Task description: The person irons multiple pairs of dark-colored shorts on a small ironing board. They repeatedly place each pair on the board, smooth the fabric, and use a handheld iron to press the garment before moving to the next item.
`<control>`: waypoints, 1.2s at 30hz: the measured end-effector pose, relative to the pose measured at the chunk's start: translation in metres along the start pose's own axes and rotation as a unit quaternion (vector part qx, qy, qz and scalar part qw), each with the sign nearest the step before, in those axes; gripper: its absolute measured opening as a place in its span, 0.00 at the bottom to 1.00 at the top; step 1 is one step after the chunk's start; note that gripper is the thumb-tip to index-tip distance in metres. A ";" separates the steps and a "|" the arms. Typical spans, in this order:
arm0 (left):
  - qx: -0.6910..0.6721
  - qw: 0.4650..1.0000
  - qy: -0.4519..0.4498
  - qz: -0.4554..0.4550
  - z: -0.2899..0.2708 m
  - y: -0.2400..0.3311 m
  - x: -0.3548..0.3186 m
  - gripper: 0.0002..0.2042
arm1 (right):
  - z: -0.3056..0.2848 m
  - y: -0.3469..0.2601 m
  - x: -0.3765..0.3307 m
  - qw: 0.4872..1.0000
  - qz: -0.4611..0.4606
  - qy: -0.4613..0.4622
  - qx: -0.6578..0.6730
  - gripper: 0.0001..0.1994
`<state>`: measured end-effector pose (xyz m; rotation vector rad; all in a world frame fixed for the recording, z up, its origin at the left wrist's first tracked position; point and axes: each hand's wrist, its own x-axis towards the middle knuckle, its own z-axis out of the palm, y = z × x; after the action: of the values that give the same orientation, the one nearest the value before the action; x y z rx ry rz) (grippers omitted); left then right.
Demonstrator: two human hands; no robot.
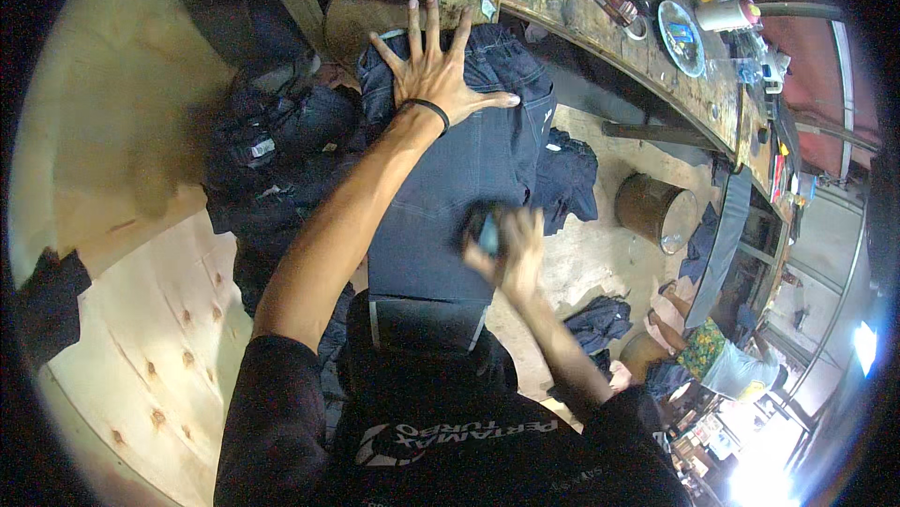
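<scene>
Dark blue denim trousers (427, 216) lie spread out in front of my body, over a dark flat piece with pale edges (427, 324) at their near end. My left hand (431, 81) rests flat near the far end of the denim, palm down and fingers spread wide, with a dark band at the wrist. Over the right side of the cloth, my right hand (518, 249) is smeared by motion. Its fingers close around a small dark object with a light blue part (487, 231); blur hides its exact kind.
Dark garments (272, 146) are heaped at left, with more piles (570, 179) at right. A wooden workbench (581, 48) carries a round dish (682, 37), tape rolls and small tools. A round wooden stool or drum (654, 212) stands below. Another person (727, 362) sits at lower right.
</scene>
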<state>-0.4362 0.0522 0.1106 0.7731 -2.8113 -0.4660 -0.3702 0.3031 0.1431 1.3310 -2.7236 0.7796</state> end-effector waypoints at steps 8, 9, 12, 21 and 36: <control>-0.019 0.999 0.025 0.027 -0.003 0.000 0.000 0.68 | 0.009 -0.025 -0.018 0.996 0.041 -0.033 0.066 0.26; -0.012 0.999 0.031 0.033 -0.002 0.000 0.000 0.67 | 0.008 -0.032 -0.037 0.994 -0.002 -0.054 0.098 0.27; -0.019 0.998 0.044 0.041 0.003 -0.005 0.003 0.66 | 0.009 -0.038 -0.032 0.990 -0.005 -0.119 0.075 0.28; -0.029 0.999 -0.007 0.035 -0.006 -0.001 0.002 0.66 | 0.027 -0.079 -0.020 0.988 0.036 -0.153 -0.005 0.31; -0.260 0.952 0.154 0.041 0.000 -0.022 0.003 0.58 | -0.033 -0.012 0.074 0.958 0.246 -0.039 0.144 0.27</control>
<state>-0.4287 0.0326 0.1037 0.5513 -2.2665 -0.9309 -0.4154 0.2564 0.1934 0.7093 -3.1448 1.2145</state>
